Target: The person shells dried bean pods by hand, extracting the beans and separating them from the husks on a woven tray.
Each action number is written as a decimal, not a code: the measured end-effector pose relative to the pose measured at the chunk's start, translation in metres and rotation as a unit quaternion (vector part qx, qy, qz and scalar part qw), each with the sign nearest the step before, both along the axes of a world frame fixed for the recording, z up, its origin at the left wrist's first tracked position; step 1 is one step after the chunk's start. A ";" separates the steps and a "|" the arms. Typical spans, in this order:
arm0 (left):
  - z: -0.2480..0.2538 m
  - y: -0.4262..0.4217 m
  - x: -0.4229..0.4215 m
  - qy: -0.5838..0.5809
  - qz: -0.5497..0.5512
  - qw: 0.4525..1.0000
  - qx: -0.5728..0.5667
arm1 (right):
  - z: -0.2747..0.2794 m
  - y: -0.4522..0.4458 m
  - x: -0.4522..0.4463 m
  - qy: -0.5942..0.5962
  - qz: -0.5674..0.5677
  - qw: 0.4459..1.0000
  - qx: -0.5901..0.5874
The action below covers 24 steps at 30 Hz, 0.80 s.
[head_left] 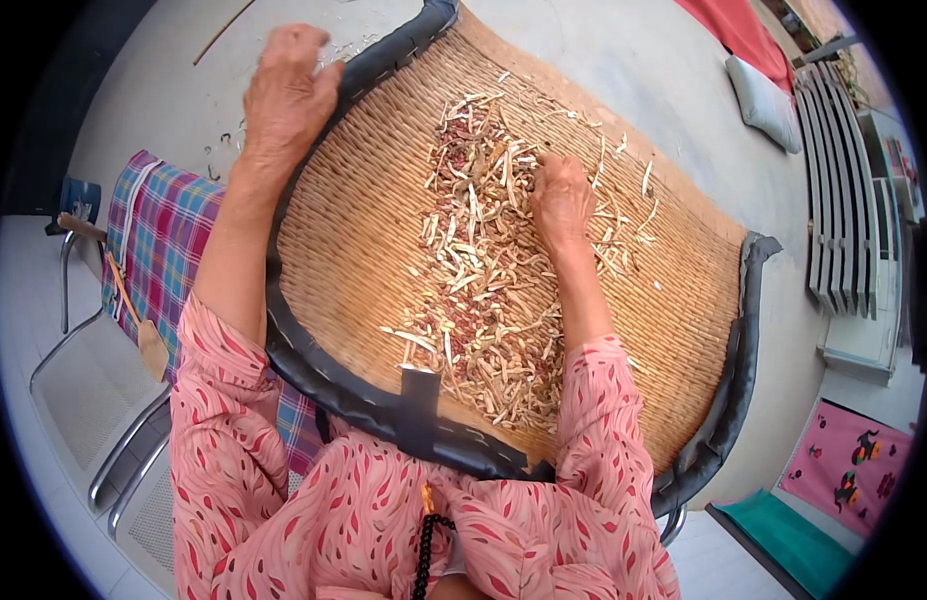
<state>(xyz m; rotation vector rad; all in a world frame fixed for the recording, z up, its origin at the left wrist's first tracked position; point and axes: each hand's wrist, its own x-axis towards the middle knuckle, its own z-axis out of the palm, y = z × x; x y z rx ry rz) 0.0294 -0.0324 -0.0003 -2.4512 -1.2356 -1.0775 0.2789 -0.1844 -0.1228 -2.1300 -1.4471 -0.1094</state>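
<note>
A large woven tray (353,220) with a black-wrapped rim lies across my lap. Down its middle runs a heap of dry, pale pods (473,265) mixed with reddish beans (458,315). My right hand (563,200) is at the upper right of the heap, fingers pressed together and pointing down into the pods; what they hold, if anything, is hidden. My left hand (291,95) is raised beyond the tray's upper left rim, slightly blurred, with its fingers curled and the thumb apart. Nothing shows in it.
On the left are metal chairs (93,390), a checked cloth (163,225) and a wooden spatula (152,350). Small bits of debris dot the floor near my left hand. To the right are a pillow (763,103), stacked slatted panels (838,190), a pink mat (833,460) and a green cloth (783,540).
</note>
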 end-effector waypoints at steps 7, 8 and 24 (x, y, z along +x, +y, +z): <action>-0.005 -0.024 0.021 -0.011 -0.174 0.975 -0.136 | -0.008 0.004 -0.001 -0.064 0.041 0.996 -0.048; -0.007 -0.025 0.023 -0.009 -0.200 0.968 -0.148 | -0.004 0.000 -0.001 -0.015 0.041 0.999 -0.032; -0.027 -0.077 0.055 -0.072 -0.399 0.792 -0.456 | 0.055 -0.040 -0.062 0.562 0.131 0.816 0.039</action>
